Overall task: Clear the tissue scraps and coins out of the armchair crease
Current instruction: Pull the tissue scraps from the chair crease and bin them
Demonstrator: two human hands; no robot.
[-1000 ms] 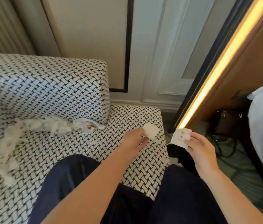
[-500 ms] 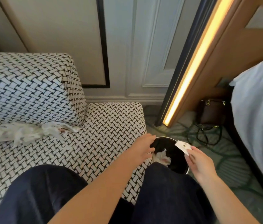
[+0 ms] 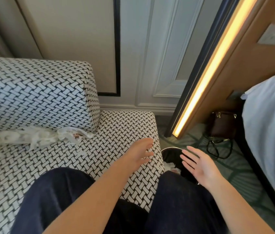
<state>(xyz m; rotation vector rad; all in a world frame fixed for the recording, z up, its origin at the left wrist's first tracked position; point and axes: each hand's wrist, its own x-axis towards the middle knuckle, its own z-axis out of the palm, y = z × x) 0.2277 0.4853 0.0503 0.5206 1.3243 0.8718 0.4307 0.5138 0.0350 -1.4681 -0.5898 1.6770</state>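
White torn tissue scraps [image 3: 32, 137] along black-and-white woven armchair's [image 3: 116, 129] crease; your left hand [image 3: 138, 152], right hand [image 3: 199, 164] hold nothing, fingers straight, beside round black bin [image 3: 169, 153].

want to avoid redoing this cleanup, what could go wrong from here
1. The tissue scraps in the armchair crease look shredded and thin; a grab may tear them and leave bits behind.
2. No coins show; any hidden under the tissue could go into the bin with it or slip deeper.
3. The bin is mostly hidden behind the knee and the empty right hand, so dropped scraps could miss onto the carpet.
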